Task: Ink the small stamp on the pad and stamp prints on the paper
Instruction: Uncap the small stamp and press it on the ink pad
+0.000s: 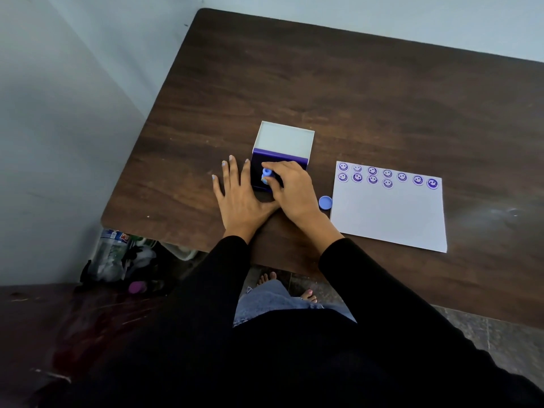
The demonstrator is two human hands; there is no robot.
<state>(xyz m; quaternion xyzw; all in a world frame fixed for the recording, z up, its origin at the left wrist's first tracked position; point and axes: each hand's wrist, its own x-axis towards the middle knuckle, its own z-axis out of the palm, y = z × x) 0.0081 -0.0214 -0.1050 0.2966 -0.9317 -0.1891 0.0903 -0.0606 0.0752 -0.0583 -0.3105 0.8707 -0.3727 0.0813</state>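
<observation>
Right hand (290, 184) grips small stamp (266, 175) upright on ink pad (259, 175).

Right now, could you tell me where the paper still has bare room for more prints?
The paper is bare below its two rows of smiley prints, down to its near edge. The second row stops short, leaving room at its right. It is crowded at the ink pad, where both hands meet, with the blue cap close by.

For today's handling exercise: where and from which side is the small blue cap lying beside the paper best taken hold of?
Pinch the blue cap across its round rim, coming straight down from above. It lies flat on the table, low and disc-like, so only its edge offers purchase. The paper sits close on its right, so one fingertip would probably land near that edge.
</observation>
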